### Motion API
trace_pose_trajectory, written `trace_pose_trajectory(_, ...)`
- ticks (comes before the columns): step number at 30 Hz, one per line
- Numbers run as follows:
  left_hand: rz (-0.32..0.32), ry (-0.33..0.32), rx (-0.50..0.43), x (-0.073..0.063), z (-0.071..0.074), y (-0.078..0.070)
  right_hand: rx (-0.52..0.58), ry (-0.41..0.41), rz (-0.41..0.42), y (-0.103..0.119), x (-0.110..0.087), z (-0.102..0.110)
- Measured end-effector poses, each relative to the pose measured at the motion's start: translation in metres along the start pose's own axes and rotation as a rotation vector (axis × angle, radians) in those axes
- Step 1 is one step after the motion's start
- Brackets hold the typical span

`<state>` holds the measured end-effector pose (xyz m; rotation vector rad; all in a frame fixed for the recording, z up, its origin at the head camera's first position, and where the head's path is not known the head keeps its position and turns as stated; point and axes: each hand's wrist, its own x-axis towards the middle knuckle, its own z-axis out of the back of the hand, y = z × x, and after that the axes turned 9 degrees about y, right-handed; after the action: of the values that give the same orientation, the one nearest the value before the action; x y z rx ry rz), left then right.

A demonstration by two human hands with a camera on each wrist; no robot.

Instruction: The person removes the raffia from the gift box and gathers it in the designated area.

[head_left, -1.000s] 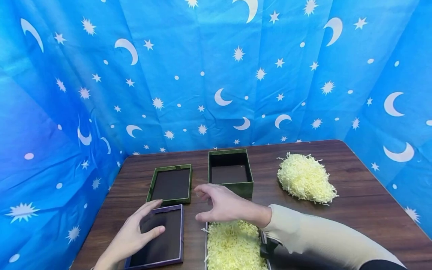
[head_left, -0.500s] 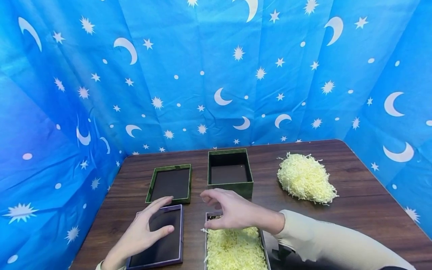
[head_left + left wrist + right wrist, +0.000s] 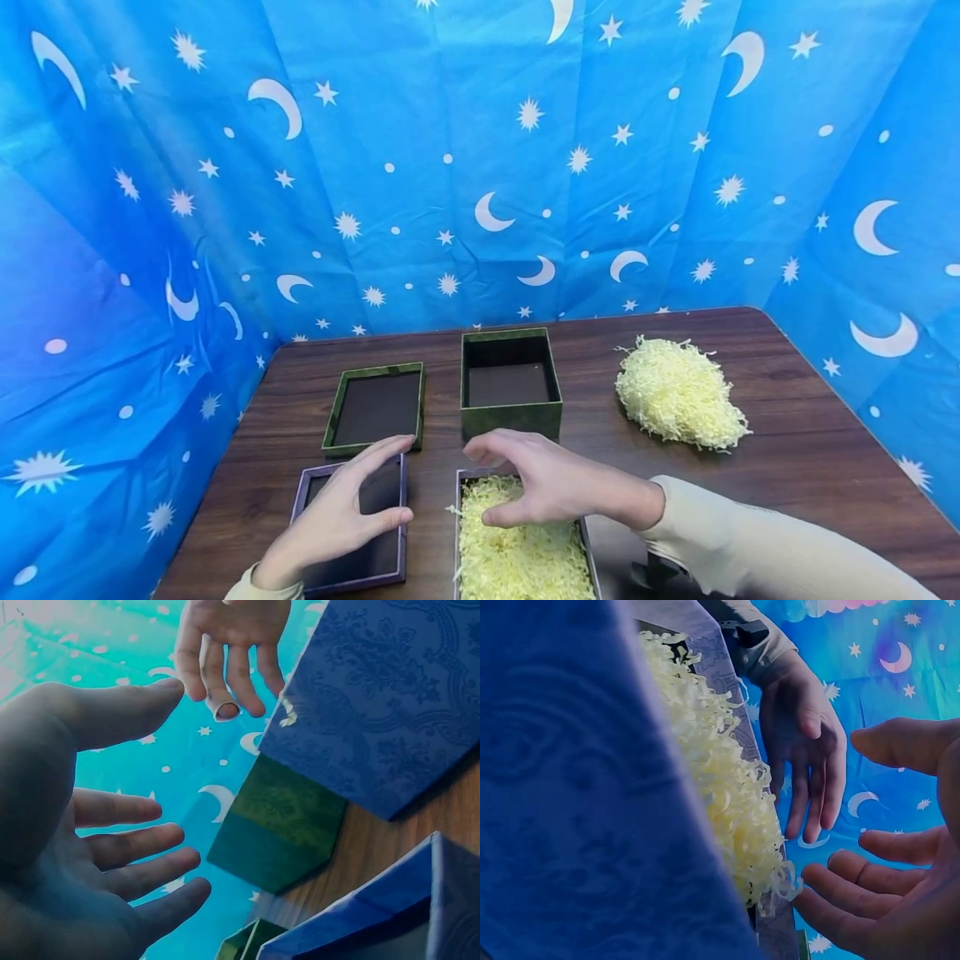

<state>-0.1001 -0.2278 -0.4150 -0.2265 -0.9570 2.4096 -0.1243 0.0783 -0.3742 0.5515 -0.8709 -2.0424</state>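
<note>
My left hand [image 3: 337, 517] hovers over the purple box lid [image 3: 401, 533], fingers relaxed and thumb apart, holding nothing. My right hand [image 3: 558, 482] hangs above the purple box [image 3: 457, 533], which is filled with pale yellow shredded paper [image 3: 525, 558]. Nothing is in its loosely bent fingers. In the left wrist view, the left hand [image 3: 112, 825] has spread fingers, and the right hand [image 3: 236, 652] faces it beyond. From the right wrist, the shredded paper [image 3: 720, 787] rises above the box's rim near the right hand's [image 3: 900, 877] fingertips; whether they touch is unclear.
A green box [image 3: 512, 421] with a dark interior stands at the back middle. Left of it lies a green lid [image 3: 375, 408], inside up. A loose heap of shredded paper [image 3: 678, 396] sits at the right. Blue curtains [image 3: 480, 167] with moons and stars surround the wooden table [image 3: 780, 433].
Both hands have moved to the right, and the right hand has also come nearer, over the filled box. The boxes, lids and loose heap stay in place.
</note>
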Motion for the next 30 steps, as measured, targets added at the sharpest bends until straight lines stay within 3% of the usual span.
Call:
trace_pose_trajectory(6,-0.044,0.018,0.052,0.006,-0.010,-0.001,-0.010,0.019,0.043,-0.007,-0.011,-0.001)
trace_pose_trajectory(15,-0.109,0.067,0.039,0.014,-0.023,-0.003,-0.178,0.002,0.115,-0.013,-0.021,-0.007)
trace_pose_trajectory(24,-0.160,0.105,0.044,0.019,-0.034,-0.001,-0.285,0.048,0.129,-0.017,-0.024,-0.016)
trace_pose_trajectory(30,-0.199,0.158,0.005,0.021,-0.039,0.001,-0.290,0.134,0.110,-0.017,-0.024,-0.018)
